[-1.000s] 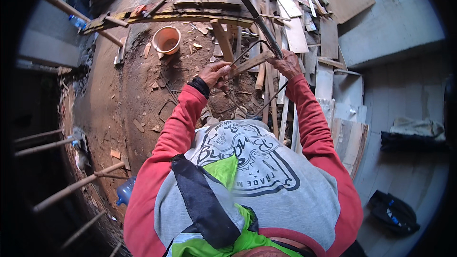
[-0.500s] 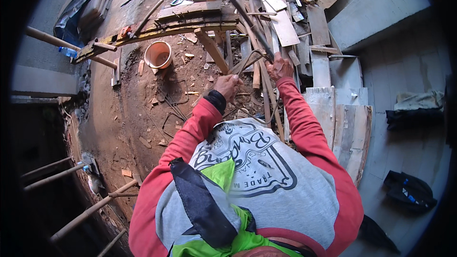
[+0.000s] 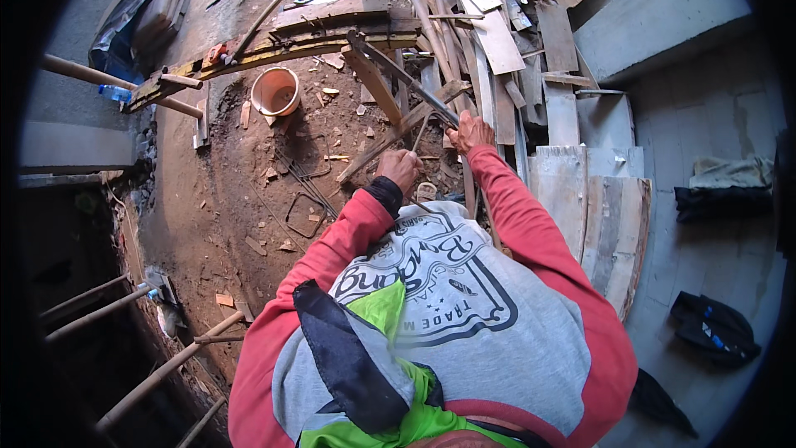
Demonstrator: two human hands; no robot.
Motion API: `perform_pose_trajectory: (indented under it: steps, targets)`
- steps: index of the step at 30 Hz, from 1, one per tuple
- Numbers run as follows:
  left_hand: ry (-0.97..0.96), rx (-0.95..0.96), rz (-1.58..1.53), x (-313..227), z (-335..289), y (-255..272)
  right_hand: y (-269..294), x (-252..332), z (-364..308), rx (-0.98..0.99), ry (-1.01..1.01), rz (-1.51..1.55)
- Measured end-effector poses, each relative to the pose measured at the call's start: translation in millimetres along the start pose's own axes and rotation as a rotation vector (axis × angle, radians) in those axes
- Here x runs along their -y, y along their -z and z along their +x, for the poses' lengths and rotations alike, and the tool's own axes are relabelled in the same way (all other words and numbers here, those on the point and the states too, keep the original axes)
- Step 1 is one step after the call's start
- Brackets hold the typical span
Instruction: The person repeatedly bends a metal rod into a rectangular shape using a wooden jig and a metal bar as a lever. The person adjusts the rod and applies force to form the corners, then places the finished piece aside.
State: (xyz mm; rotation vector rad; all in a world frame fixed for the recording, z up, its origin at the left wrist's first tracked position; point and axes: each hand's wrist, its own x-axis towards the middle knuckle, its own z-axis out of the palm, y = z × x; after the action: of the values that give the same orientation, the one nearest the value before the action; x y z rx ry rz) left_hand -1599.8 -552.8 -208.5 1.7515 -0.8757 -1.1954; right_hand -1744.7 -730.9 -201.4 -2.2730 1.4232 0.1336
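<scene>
My right hand (image 3: 473, 132) is closed around the near end of a long dark metal bar (image 3: 400, 72), which slants away to the left, its far end by the wooden bench (image 3: 311, 41). My left hand (image 3: 400, 168) is closed on a thin metal rod (image 3: 420, 138). This rod bends near the right hand, close to the bar; whether the two are joined there I cannot tell. Beneath the hands, a rough wooden board (image 3: 383, 154) lies slantwise beside the bench's wooden leg (image 3: 371, 87).
An orange bucket (image 3: 275, 92) stands on the dirt floor, left of the leg. Several bent metal rods (image 3: 308, 191) lie near my left forearm. Scrap planks (image 3: 495, 41) are heaped at the far right, and pale boards (image 3: 609, 199) sit beside my right arm. Bamboo poles (image 3: 157, 382) jut in at lower left.
The bar's far end has swung left and toward me. My right hand has shifted slightly left and nearer, and the left hand a little nearer. The bent rod has turned with them.
</scene>
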Motion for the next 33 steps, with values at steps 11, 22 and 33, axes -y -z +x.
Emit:
perform_pose_trajectory:
  steps: [11, 22, 33]
  targets:
    - [-0.052, -0.108, 0.017, -42.9, -25.1, 2.1, 8.7, 17.5, 21.1, 0.045, -0.194, -0.029]
    - [0.058, -0.129, -0.079, -44.0, -55.5, 8.0, -4.7, 11.7, 23.2, 0.037, -0.213, -0.04]
    - [-0.354, -0.197, 0.567, -30.7, 18.7, 89.7, 43.3, 16.0, 6.1, 0.02, 0.062, -0.011]
